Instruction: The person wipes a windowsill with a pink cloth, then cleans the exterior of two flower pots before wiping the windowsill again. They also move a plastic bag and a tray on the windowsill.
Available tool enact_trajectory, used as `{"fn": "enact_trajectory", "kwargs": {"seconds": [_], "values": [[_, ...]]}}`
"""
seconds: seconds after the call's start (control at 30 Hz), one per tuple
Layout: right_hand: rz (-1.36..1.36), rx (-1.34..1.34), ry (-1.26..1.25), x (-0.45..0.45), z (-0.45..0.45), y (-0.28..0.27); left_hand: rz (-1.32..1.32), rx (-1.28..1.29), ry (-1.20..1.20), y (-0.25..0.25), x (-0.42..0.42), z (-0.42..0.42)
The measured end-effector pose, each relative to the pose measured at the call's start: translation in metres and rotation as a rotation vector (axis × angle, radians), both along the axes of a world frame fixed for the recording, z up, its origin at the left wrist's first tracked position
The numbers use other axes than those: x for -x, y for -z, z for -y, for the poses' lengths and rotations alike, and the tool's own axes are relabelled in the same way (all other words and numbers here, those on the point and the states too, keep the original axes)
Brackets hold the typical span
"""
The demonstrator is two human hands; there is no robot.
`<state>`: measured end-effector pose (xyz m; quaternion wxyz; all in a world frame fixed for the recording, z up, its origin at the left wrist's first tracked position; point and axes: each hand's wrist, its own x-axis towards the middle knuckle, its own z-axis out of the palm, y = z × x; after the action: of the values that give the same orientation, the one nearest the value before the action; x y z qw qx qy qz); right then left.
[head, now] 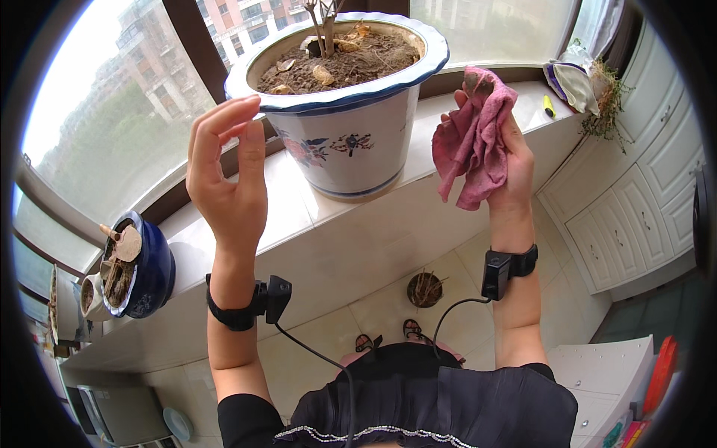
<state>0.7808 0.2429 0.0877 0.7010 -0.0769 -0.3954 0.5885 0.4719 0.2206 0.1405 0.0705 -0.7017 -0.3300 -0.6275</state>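
Observation:
A large white ceramic flowerpot (350, 143) with a blue scalloped rim and painted flowers stands on the tiled windowsill. Dry soil (358, 66), curled dead leaves and thin woody stems are inside it. My left hand (229, 162) is raised at the pot's left rim, its fingers curved and apart from the thumb, holding nothing; whether the fingertips touch the rim is unclear. To the right of the pot, my right hand (512, 162) holds a crumpled pink cloth (476, 140) with a dark dirty patch near its top.
A dark blue pot (151, 269) and a smaller pale pot (89, 297) stand on the sill at left. A yellow object (548, 106), folded fabric (568, 84) and a trailing plant (608, 106) are at right. On the floor sits a small pot of dry stems (424, 289).

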Motion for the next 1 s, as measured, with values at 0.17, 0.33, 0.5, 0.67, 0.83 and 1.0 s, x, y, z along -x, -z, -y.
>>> {"fn": "enact_trajectory", "kwargs": {"seconds": [0.17,0.33,0.5,0.67,0.83,1.0], "values": [[-0.145,0.108,-0.15,0.03,0.027,0.025,-0.234,-0.156,-0.143,0.035,-0.05,0.046],[-0.099,0.189,-0.153,0.059,0.038,0.026,-0.115,0.649,0.342,0.072,-0.082,0.037],[0.213,0.137,-0.047,0.055,0.043,0.036,0.286,0.999,0.584,0.077,-0.088,0.027],[0.382,0.177,0.053,0.031,0.036,0.039,0.212,1.283,0.61,0.075,-0.062,0.022],[0.733,0.12,0.108,0.002,0.028,0.042,0.277,1.25,0.617,0.093,-0.048,0.02],[0.653,0.088,0.114,-0.008,0.031,0.039,0.315,1.23,0.615,0.094,-0.042,0.018]]}}
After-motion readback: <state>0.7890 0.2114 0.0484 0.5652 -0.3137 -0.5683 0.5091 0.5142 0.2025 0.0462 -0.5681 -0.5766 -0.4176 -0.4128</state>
